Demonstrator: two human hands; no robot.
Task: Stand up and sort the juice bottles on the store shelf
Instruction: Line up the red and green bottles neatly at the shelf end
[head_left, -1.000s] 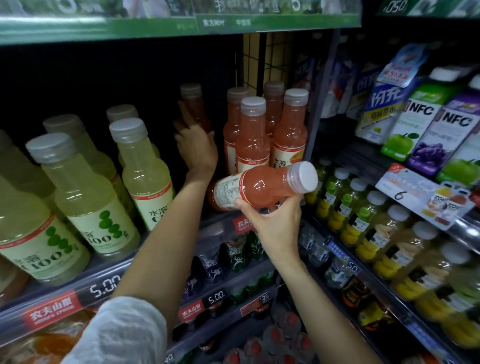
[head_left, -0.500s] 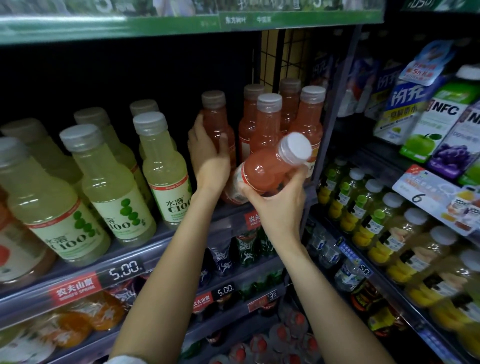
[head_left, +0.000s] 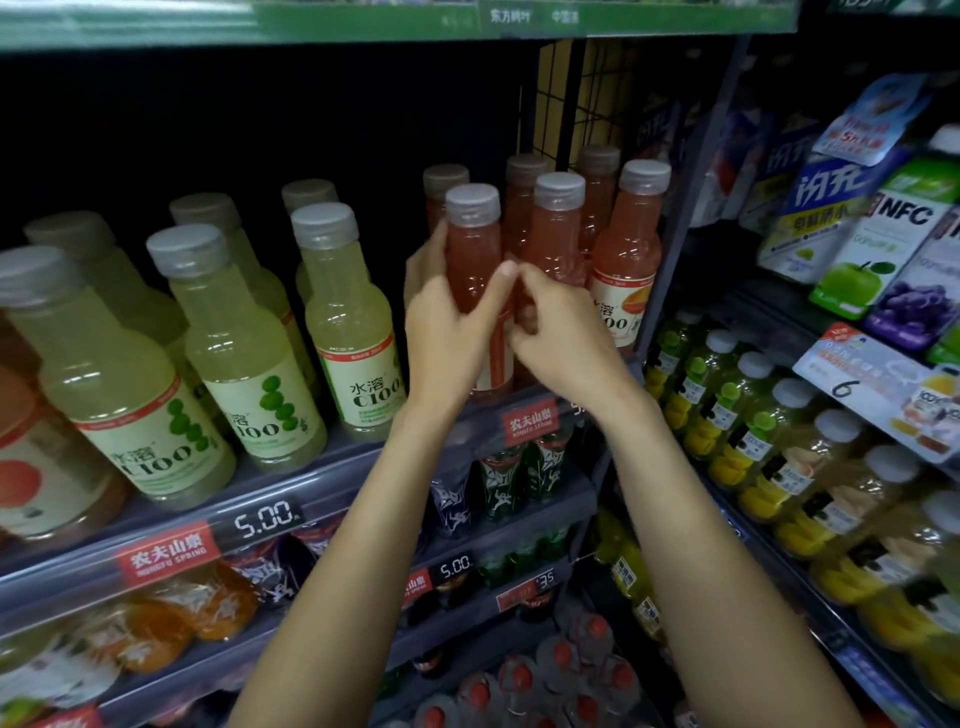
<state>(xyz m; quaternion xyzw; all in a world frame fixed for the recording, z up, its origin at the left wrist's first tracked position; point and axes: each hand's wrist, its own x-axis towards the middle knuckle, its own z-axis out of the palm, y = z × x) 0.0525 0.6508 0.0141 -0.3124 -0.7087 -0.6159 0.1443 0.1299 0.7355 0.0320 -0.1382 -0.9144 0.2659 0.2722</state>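
Head view: both hands are up at the shelf lip (head_left: 363, 483), working one pink juice bottle (head_left: 474, 249) that stands upright at the front of the pink group, just above the red brand tag (head_left: 533, 422). Left hand (head_left: 449, 332) wraps the bottle from its left side, thumb across the front and fingers curled behind, probably to steady it and square it up. Right hand (head_left: 558, 332) sits just right of that bottle, fingers bent together near the label; whether they pinch the label or only touch it, I cannot tell, likely nudging the base into line. The bottle is capped grey and full of cloudy pink juice, label turned sideways, not facing out. Right of it stand more pink bottles (head_left: 626, 260) in rows, capped, full, the front right one showing its orange label. Left of the held bottle is a dark gap, then the pale green bottles (head_left: 350, 322), full of yellow-green juice, grey caps on, labels forward, upright in rows running back into the shelf. Sorting looks close to done for this bottle: it is with its own colour, label still needs a turn outward. Lower shelves below the red tag hold dark bottles, too dim to read.
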